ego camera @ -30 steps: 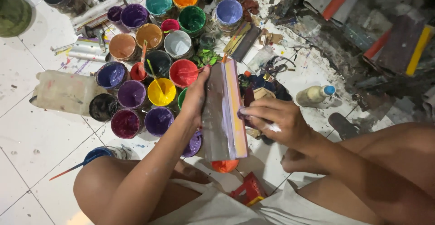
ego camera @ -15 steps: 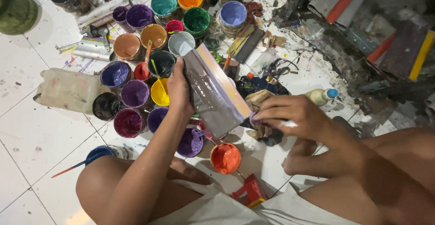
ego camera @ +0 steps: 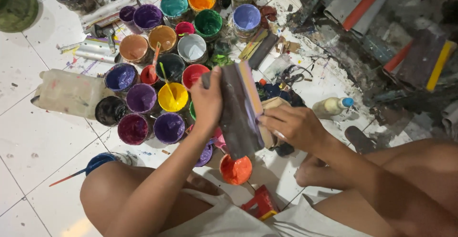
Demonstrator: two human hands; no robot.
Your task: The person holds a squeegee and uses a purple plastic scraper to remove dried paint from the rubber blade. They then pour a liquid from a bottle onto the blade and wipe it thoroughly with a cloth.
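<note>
My left hand (ego camera: 207, 102) grips a long, paint-stained squeegee block (ego camera: 240, 113) by its upper left side, holding it tilted over the paint pots. My right hand (ego camera: 291, 126) presses against the block's right edge with a small pale tool in its fingers; what that tool is I cannot tell. Just below the block sits an orange paint pot (ego camera: 235, 169). A yellow pot with a stick in it (ego camera: 172, 97) and a red pot (ego camera: 194, 74) lie left of my left hand. My bare knees frame the bottom of the view.
Several open pots of paint in purple, teal, green, orange and white crowd the white tiled floor (ego camera: 38, 141). A translucent plastic jug (ego camera: 69, 93) lies at left. A small bottle with a blue cap (ego camera: 332, 106) lies at right, and more squeegees (ego camera: 420, 56) at the top right.
The block has been turned from lying lengthwise to tilted with its dark face towards me. My right hand moved in against its right edge. The orange pot under it came into view.
</note>
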